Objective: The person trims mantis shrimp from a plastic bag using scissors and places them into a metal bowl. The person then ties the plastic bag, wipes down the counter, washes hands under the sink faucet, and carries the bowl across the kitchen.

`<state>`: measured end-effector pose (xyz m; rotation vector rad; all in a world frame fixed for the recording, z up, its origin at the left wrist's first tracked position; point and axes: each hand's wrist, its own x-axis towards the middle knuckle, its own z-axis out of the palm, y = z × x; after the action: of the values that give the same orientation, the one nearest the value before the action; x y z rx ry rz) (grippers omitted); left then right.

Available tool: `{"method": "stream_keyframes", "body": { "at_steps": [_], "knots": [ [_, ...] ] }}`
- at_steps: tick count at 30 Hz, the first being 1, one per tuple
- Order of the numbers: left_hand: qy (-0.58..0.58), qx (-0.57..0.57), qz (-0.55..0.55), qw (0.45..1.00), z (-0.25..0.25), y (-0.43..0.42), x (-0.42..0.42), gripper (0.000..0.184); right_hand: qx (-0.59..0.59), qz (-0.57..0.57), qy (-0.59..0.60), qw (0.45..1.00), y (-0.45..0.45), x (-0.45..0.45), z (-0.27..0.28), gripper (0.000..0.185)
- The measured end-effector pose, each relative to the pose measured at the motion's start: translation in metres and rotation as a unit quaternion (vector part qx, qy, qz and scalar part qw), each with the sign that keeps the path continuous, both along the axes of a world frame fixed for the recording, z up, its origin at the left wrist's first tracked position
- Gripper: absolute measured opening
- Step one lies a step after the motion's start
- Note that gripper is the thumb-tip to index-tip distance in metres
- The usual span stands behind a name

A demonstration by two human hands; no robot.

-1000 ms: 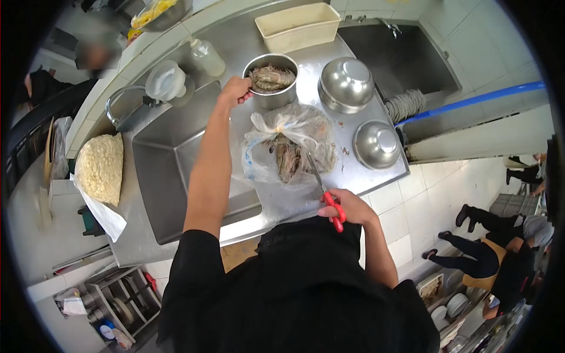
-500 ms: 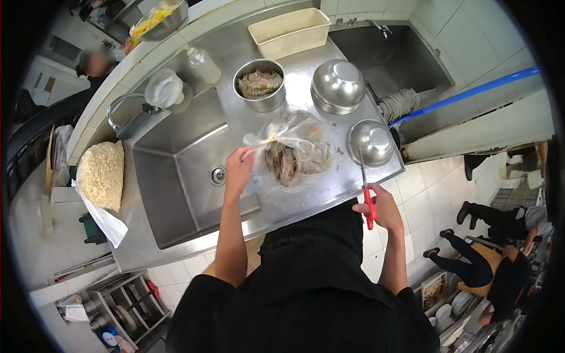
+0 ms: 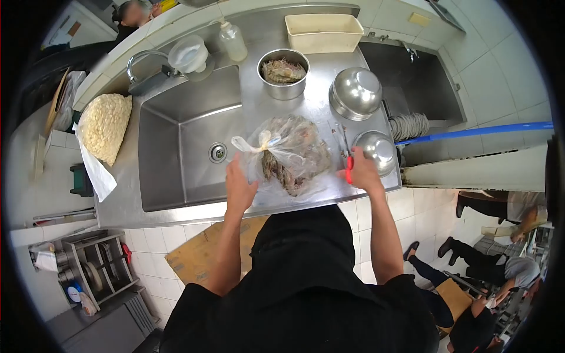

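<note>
A knotted clear plastic bag [image 3: 300,156] lies on the steel counter, with greyish-brown prawns, by their look, inside. My left hand [image 3: 240,185] is at the bag's left side, below the knot, thumb and fingers apart; whether it touches the plastic is hard to tell. To the right of the bag, my right hand [image 3: 365,172] is closed around red-handled scissors [image 3: 349,170], their blades pointing away from me and slightly apart. Behind the bag stands a steel pot [image 3: 283,91] of similar prawns. An upturned steel bowl [image 3: 376,150] sits just beyond my right hand.
Left of the bag is a deep sink [image 3: 194,159] with a faucet [image 3: 138,62]. A bag of pale pieces [image 3: 106,129] rests at its left. At the back are a soap bottle [image 3: 233,42], cream tub [image 3: 323,34] and more upturned bowls [image 3: 355,93]. People are at lower right.
My left hand has let go of the bag's tied top and moved down beside it. My right hand has brought the scissors forward over the counter, nearer the bag. The view has shifted.
</note>
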<state>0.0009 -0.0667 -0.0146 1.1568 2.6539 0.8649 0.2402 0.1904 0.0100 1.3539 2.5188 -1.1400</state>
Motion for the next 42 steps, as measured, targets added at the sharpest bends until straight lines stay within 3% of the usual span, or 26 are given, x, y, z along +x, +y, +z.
{"method": "stream_keyframes", "body": {
  "at_steps": [2, 4, 6, 7, 8, 9, 10, 11, 12, 15, 16, 17, 18, 19, 22, 23, 26, 27, 29, 31, 32, 34, 35, 37, 40, 42],
  "knots": [
    [-0.071, -0.007, 0.043, 0.997, -0.002, -0.011, 0.007, 0.086, 0.024, 0.012, -0.132, 0.991, -0.003, -0.01, -0.007, 0.091],
    [-0.148, -0.014, 0.087, 0.985, -0.003, -0.019, 0.015, 0.08, 0.022, 0.034, -0.166, 0.985, -0.004, -0.012, -0.014, 0.091],
    [-0.401, 0.054, 0.068, 0.912, 0.005, -0.02, 0.023, 0.067, -0.02, 0.065, -0.147, 0.987, -0.004, -0.011, -0.005, 0.09],
    [-0.454, 0.164, 0.063, 0.874, 0.009, -0.014, 0.032, 0.059, -0.019, 0.064, -0.148, 0.987, 0.0, -0.005, -0.008, 0.09],
    [-0.453, 0.164, 0.061, 0.874, 0.015, -0.008, 0.037, 0.059, -0.048, 0.089, -0.056, 0.993, 0.004, 0.0, -0.014, 0.091],
    [-0.51, 0.248, 0.093, 0.818, 0.033, 0.001, 0.043, 0.058, -0.078, 0.112, 0.038, 0.99, 0.007, 0.005, -0.018, 0.091],
    [-0.56, 0.328, 0.126, 0.75, 0.05, 0.007, 0.047, 0.056, -0.08, 0.111, 0.039, 0.99, 0.008, 0.007, -0.013, 0.091],
    [-0.56, 0.356, 0.121, 0.738, 0.061, 0.011, 0.049, 0.052, -0.065, 0.111, 0.021, 0.991, 0.01, 0.007, -0.009, 0.088],
    [-0.557, 0.354, 0.125, 0.741, 0.062, 0.014, 0.048, 0.052, -0.052, 0.113, 0.003, 0.992, 0.01, 0.006, -0.004, 0.084],
    [-0.387, 0.107, 0.113, 0.909, 0.061, 0.012, 0.034, 0.04, -0.01, 0.019, -0.03, 0.999, 0.003, -0.003, 0.002, 0.076],
    [-0.379, 0.102, 0.116, 0.913, 0.054, 0.006, 0.034, 0.04, -0.017, 0.02, -0.022, 0.999, 0.003, -0.006, 0.002, 0.076],
    [-0.211, -0.024, 0.025, 0.977, 0.048, 0.001, 0.032, 0.04, 0.014, 0.044, -0.042, 0.998, 0.003, -0.009, 0.0, 0.061],
    [-0.033, -0.153, -0.069, 0.985, 0.05, -0.001, 0.032, 0.04, 0.044, 0.065, -0.062, 0.995, 0.002, -0.011, -0.002, 0.046],
    [-0.088, -0.154, -0.05, 0.983, 0.05, -0.002, 0.035, 0.042, 0.036, 0.108, -0.093, 0.989, 0.005, -0.016, -0.011, 0.04],
    [-0.068, -0.109, -0.014, 0.992, 0.054, -0.002, 0.047, 0.05, 0.031, 0.176, -0.083, 0.98, 0.006, -0.025, -0.014, 0.04],
    [0.029, -0.098, -0.008, 0.995, 0.049, -0.004, 0.051, 0.057, 0.004, 0.188, -0.1, 0.977, 0.01, -0.028, -0.013, 0.042],
    [0.041, -0.03, 0.019, 0.999, 0.073, 0.014, 0.065, 0.063, 0.059, 0.172, -0.098, 0.978, 0.015, -0.036, -0.02, 0.038],
    [0.018, -0.01, 0.001, 1.0, 0.074, 0.021, 0.064, 0.064, 0.084, 0.128, -0.075, 0.985, 0.015, -0.04, -0.019, 0.035],
    [0.097, -0.025, -0.114, 0.988, 0.065, 0.042, 0.061, 0.064, 0.088, 0.121, -0.061, 0.987, 0.018, -0.045, -0.022, 0.034],
    [0.18, -0.109, -0.196, 0.958, 0.059, 0.067, 0.066, 0.05, 0.091, 0.111, -0.047, 0.989, 0.017, -0.045, -0.027, 0.034],
    [0.18, -0.112, -0.191, 0.958, 0.054, 0.079, 0.057, 0.05, 0.09, 0.116, -0.045, 0.988, 0.018, -0.044, -0.027, 0.034],
    [0.14, -0.262, -0.265, 0.917, 0.044, 0.102, 0.03, 0.032, 0.071, 0.169, 0.02, 0.983, 0.021, -0.037, -0.025, 0.034],
    [0.142, -0.263, -0.272, 0.915, 0.046, 0.111, 0.016, 0.032, 0.054, 0.132, 0.046, 0.989, 0.02, -0.031, -0.022, 0.036],
    [-0.027, -0.003, -0.224, 0.974, 0.055, 0.126, -0.003, 0.02, 0.075, 0.077, 0.097, 0.99, 0.009, -0.021, -0.006, 0.035],
    [-0.115, 0.03, -0.253, 0.96, 0.074, 0.147, -0.021, 0.019, 0.07, 0.032, 0.162, 0.984, -0.012, -0.01, 0.006, 0.035],
    [-0.135, 0.008, -0.263, 0.955, 0.078, 0.152, -0.028, 0.018, -0.068, 0.011, 0.062, 0.996, -0.042, -0.012, 0.021, 0.042]
  ]
}}
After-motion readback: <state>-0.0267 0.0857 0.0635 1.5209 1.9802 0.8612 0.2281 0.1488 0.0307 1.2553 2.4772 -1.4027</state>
